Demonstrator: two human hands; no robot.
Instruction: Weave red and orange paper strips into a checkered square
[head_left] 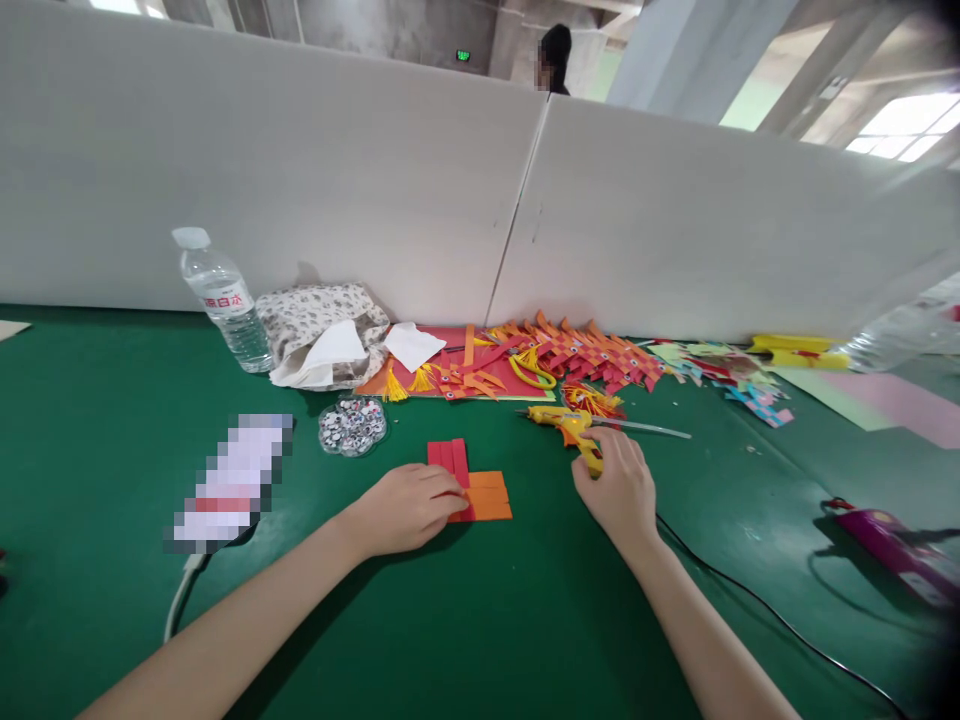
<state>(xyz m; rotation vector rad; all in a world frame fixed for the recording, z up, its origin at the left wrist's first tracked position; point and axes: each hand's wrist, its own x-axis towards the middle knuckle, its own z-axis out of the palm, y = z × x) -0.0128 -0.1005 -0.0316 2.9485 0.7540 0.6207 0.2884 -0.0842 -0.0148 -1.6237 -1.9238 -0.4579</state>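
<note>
My left hand rests on the table with its fingers pressed together over slit paper, where a red paper piece meets an orange paper piece at a right angle. Its fingertips cover part of the join. To the right, my right hand has its fingers and thumb around the handle of a yellow hot glue gun. The gun lies on its side, nozzle to the left, and a long clear glue stick sticks out of its back.
Behind are woven red-orange paper fish, yellow-handled scissors and a box of googly eyes. A water bottle, tissue pack and phone stand left. A power strip and black cord lie right. A white partition bounds the green table.
</note>
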